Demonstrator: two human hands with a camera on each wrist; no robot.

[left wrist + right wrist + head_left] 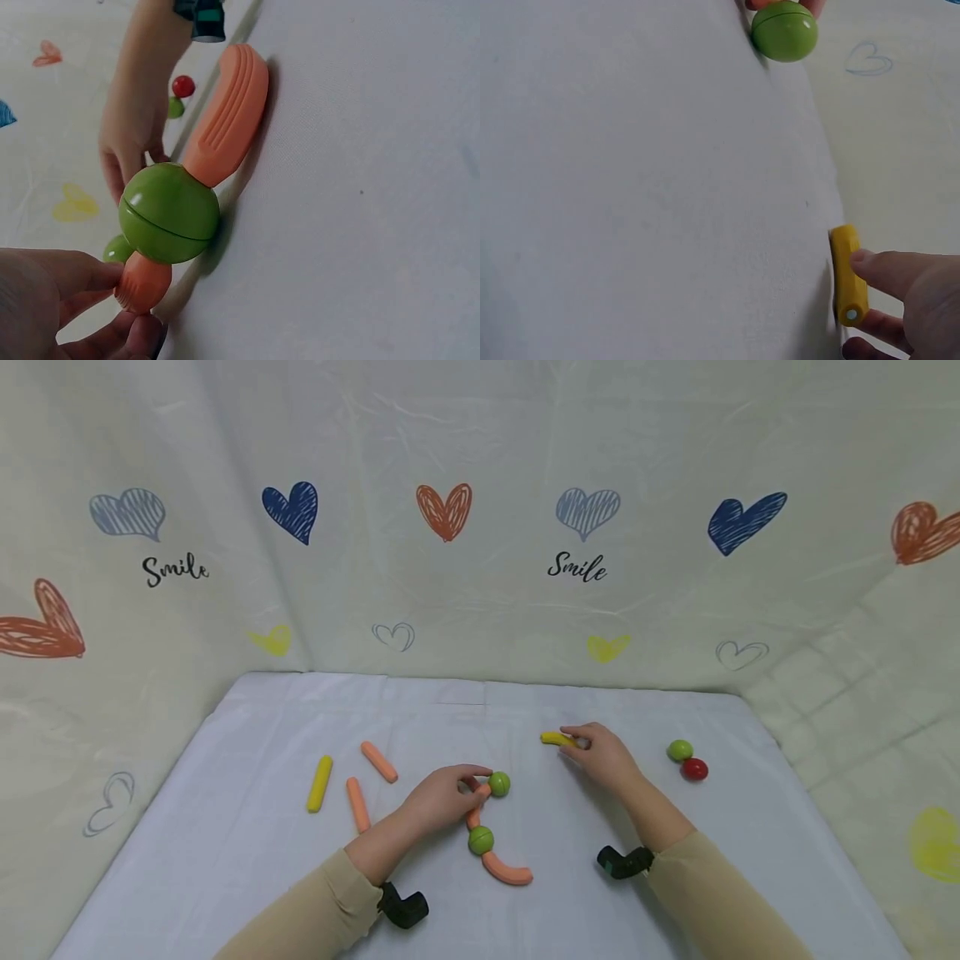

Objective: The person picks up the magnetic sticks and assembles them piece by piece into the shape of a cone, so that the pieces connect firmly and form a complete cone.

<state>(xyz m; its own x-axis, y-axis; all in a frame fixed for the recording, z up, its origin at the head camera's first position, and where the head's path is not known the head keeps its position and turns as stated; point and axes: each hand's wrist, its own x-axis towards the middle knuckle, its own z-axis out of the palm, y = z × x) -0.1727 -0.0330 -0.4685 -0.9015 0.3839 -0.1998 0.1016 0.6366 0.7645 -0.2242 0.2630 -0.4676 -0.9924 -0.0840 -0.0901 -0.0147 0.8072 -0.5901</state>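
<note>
My left hand pinches an orange stick between thumb and fingers. That stick runs between two green balls, one by my fingertips and one nearer me. A curved orange stick extends from the nearer ball, so the pieces form one chain on the white cloth. Farther back and to the right, my right hand holds a short yellow stick with thumb and fingers. A small pale dot shows on the yellow stick's end in the right wrist view.
On the left lie a yellow stick and two orange sticks, one farther back and one partly behind my left arm. At right a green ball sits against a red ball. A patterned sheet hangs behind the table.
</note>
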